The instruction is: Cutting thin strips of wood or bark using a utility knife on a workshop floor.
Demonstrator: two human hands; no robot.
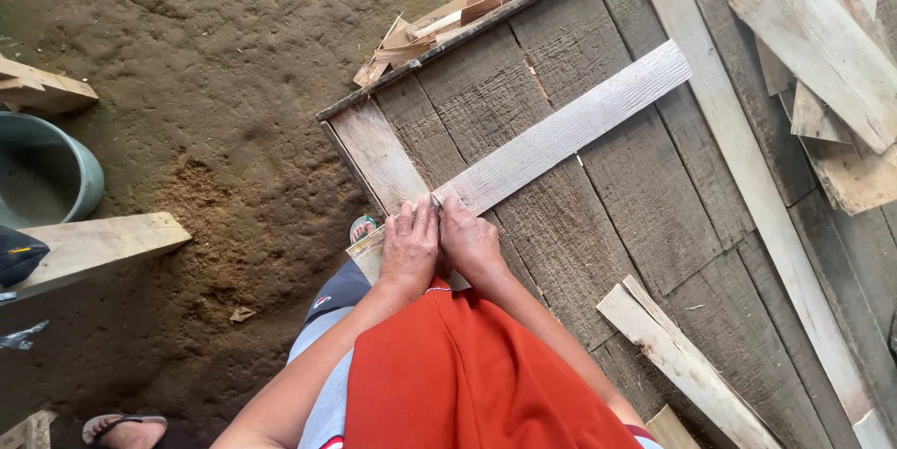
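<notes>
A pale grey wooden slat [570, 128] lies diagonally across a panel of weathered grey planks [645, 187]. My left hand [409, 245] and my right hand [469, 239] rest side by side on the slat's near end, fingers pressed down. A small dark pointed thing, perhaps a nail or pencil tip [435, 199], shows between the fingertips; which hand holds it is unclear. I wear a red shirt, and my foot in a sandal [363, 227] shows just left of my hands.
Pale planks [822, 38] are stacked at the upper right, and a loose board [677, 356] lies at the lower right. Wood offcuts [448, 19] lie beyond the panel's far edge. A green basin [47, 178] and a wooden board [93, 243] stand on the dirt floor at left.
</notes>
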